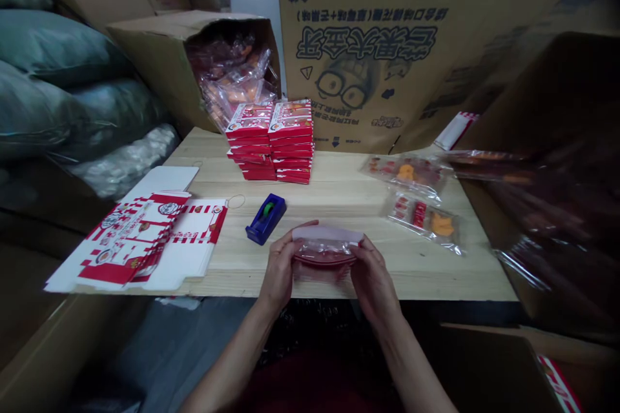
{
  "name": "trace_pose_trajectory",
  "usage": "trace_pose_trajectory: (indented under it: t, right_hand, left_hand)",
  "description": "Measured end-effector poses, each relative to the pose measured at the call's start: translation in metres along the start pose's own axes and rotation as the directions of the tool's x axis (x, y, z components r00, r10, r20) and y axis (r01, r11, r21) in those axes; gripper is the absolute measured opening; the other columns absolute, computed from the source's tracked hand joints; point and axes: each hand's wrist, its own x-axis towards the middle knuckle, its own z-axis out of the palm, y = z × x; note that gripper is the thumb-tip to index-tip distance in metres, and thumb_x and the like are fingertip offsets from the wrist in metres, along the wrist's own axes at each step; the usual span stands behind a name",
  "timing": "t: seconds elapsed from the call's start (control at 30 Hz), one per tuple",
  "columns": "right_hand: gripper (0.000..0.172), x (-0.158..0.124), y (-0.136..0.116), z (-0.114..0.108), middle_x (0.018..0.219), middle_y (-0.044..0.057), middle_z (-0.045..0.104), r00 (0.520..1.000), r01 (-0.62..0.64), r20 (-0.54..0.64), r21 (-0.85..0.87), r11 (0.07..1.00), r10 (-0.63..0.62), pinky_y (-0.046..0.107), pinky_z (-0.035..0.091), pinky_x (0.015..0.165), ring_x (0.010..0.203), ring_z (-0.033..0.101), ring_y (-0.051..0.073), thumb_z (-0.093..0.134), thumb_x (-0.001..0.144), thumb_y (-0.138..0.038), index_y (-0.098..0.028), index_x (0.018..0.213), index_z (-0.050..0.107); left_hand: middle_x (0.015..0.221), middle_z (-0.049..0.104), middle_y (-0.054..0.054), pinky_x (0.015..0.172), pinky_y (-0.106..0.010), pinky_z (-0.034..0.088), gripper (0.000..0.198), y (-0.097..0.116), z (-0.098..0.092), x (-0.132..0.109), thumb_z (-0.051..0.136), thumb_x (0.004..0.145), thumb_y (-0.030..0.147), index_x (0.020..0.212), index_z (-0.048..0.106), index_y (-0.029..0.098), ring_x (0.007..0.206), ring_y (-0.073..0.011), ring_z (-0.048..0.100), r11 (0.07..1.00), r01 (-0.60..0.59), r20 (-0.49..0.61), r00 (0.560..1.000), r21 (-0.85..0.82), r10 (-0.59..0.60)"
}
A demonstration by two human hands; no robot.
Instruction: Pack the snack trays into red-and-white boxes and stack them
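Observation:
Between my two hands, near the table's front edge, is a small carton [328, 234] with a white flap and a clear plastic front; its lower part is blurred. My left hand [281, 268] grips its left end, fingers behind and thumb in front. At the right end my right hand [375, 274] is closed round the edge in the same way. Just left of the carton a blue tape dispenser [266, 219] with a green core stands on the wooden table [339, 200]. Clear packets [426, 219] with orange pieces and red sachets lie to the right.
Red-and-white filled boxes [272, 142] are stacked at the back. Flat printed cartons [140, 239] cover the table's left side. Behind them, an open cardboard box [159, 58] holds plastic packets. A large printed carton [368, 45] stands along the back, and more clear packets [557, 219] lie at right.

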Motion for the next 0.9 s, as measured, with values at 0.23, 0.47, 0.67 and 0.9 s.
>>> trace_pose_trajectory:
  t: [0.23, 0.47, 0.67, 0.9]
  right_hand:
    - [0.011, 0.018, 0.007, -0.01, 0.084, 0.0, 0.077, 0.991, 0.116, -0.038, -0.19, 0.975, -0.126, 0.034, 0.053, 0.08, 0.088, 0.069, 0.024, 0.067, 0.083, -0.027, -0.024, 0.09, 0.075]
    - [0.026, -0.001, 0.008, -0.012, 0.085, 0.001, 0.079, 0.986, -0.165, 0.027, -0.082, 0.983, 0.167, 0.035, 0.057, 0.072, 0.078, 0.073, 0.025, 0.072, 0.082, -0.034, -0.024, 0.105, 0.075]
    - [0.022, -0.025, 0.049, -0.033, 0.085, 0.005, 0.08, 0.957, -0.291, -0.018, -0.053, 0.955, 0.291, 0.039, 0.059, 0.069, 0.075, 0.074, 0.026, 0.074, 0.074, -0.037, -0.021, 0.09, 0.076]
    - [0.017, -0.032, 0.069, -0.048, 0.07, 0.001, 0.076, 0.945, -0.327, -0.038, -0.088, 0.941, 0.325, 0.032, 0.055, 0.061, 0.06, 0.068, 0.021, 0.079, 0.072, -0.03, -0.021, 0.086, 0.079]
  left_hand:
    - [0.108, 0.08, -0.009, 0.094, -0.038, 0.053, 0.021, 0.005, -0.016, 0.014, 0.071, 0.081, 0.026, 0.096, 0.082, 0.017, 0.111, -0.0314, 0.07, 0.998, 0.054, 0.134, 0.99, -0.016, -0.052]
    - [0.093, 0.079, -0.004, 0.077, -0.031, 0.054, 0.022, -0.004, -0.01, -0.002, 0.067, 0.079, 0.025, 0.098, 0.076, 0.018, 0.084, -0.0226, 0.072, 0.977, 0.174, -0.008, 0.984, -0.125, -0.176]
    - [0.079, 0.078, -0.005, 0.065, -0.027, 0.053, 0.035, -0.042, -0.036, -0.029, 0.071, 0.063, 0.01, 0.097, 0.077, 0.012, 0.064, -0.0174, 0.069, 0.853, 0.421, -0.085, 0.881, -0.309, -0.466]
    - [0.105, 0.081, -0.011, 0.091, -0.033, 0.054, 0.03, -0.051, -0.063, -0.055, 0.077, 0.084, 0.032, 0.108, 0.08, 0.014, 0.095, -0.0242, 0.075, 0.922, 0.345, 0.05, 0.938, -0.175, -0.342]
